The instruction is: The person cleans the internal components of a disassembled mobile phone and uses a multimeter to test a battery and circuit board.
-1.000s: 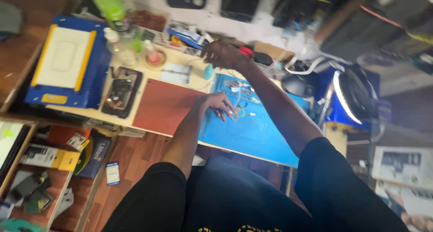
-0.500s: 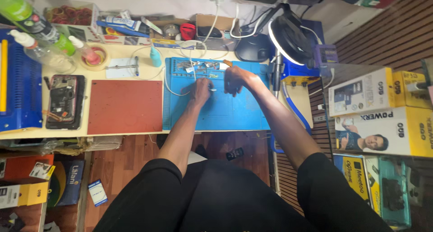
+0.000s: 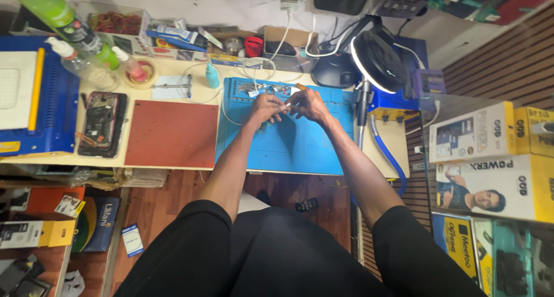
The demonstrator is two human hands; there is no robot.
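Head view, looking straight down: a seated person brings both hands together above the rear half of a blue work mat (image 3: 288, 141) on a cluttered tabletop (image 3: 173, 69). The left hand (image 3: 264, 108) and right hand (image 3: 307, 102) meet fingertip to fingertip, curled tight around a small pale part (image 3: 287, 107) pinched between them (its kind is too small to tell). Whether each hand grips the part or one merely steadies it cannot be made out.

Risks, as a judgement: the part is held in the air over the mat, so a slipped pinch would likely drop it among the loose small tools (image 3: 262, 89) lined along the mat's rear edge, where it would be hard to find. A white cable (image 3: 231, 98) loops just beside the left hand and could snag a wrist. A clear squeeze bottle (image 3: 81, 63) and a green bottle (image 3: 63, 20) stand near the tabletop's rear left corner, well apart from the hands. An opened phone (image 3: 101, 124) lies by the left edge beside a red mat (image 3: 170, 134).

Hidden: the fingers cover most of the part. A round ring lamp (image 3: 378, 60) blocks the rear right corner, and the person's knees cover the floor below the front edge.
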